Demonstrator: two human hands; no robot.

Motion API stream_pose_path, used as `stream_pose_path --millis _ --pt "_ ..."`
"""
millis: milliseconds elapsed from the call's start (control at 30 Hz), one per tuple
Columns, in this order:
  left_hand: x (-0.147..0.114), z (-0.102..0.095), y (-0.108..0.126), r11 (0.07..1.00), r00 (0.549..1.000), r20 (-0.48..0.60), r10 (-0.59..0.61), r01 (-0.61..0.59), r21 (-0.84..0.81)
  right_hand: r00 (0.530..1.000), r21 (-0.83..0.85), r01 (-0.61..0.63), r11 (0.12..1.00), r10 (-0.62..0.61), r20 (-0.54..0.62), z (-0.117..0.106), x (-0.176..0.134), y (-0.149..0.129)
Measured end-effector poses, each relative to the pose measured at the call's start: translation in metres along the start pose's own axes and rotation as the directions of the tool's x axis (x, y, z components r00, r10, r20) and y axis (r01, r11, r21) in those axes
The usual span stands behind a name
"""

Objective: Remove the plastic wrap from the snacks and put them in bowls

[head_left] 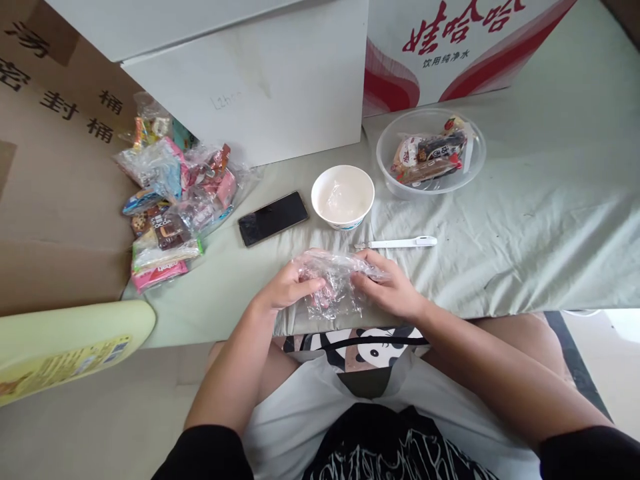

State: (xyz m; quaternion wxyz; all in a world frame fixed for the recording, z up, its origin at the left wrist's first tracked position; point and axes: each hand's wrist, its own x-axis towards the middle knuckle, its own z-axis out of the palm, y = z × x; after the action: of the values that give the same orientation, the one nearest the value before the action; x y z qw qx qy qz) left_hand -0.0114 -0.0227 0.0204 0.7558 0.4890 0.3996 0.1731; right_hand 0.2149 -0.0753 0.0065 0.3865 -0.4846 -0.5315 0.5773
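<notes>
Both my hands grip a crinkled clear plastic bag at the front edge of the cloth-covered table. My left hand is closed on its left side, thumb on top, by something small and pinkish-red inside or under the film. My right hand pinches the bag's upper right part between thumb and fingers. Just beyond my right fingers lies a white utility knife. Behind the bag stands a white paper bowl with a piece of clear film in it.
A black phone lies left of the bowl. Several packaged snacks in plastic bags are heaped at the left. A clear plastic bowl holds wrapped snacks. White boxes and a cardboard box border the table; a yellow bottle juts in.
</notes>
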Motion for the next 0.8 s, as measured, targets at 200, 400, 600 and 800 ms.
stream_pose_path --millis 200,400,600,800 --pt "0.003 -0.004 -0.002 0.989 0.99 -0.076 0.116 -0.123 -0.084 0.995 0.153 -0.032 0.988 0.017 0.097 -0.002 0.002 0.002" --pt "0.002 -0.015 0.004 0.986 0.98 -0.119 0.157 -0.163 -0.04 0.997 0.295 -0.052 0.954 0.033 0.071 -0.002 0.002 -0.001" --pt "0.003 -0.02 0.012 0.978 0.979 0.006 0.205 -0.205 0.027 0.999 0.181 -0.03 0.983 0.023 0.041 -0.006 0.0 0.006" --pt "0.001 -0.014 0.009 0.925 0.97 -0.132 0.203 -0.146 0.352 0.998 0.056 -0.059 0.997 0.061 -0.029 0.002 0.003 0.008"
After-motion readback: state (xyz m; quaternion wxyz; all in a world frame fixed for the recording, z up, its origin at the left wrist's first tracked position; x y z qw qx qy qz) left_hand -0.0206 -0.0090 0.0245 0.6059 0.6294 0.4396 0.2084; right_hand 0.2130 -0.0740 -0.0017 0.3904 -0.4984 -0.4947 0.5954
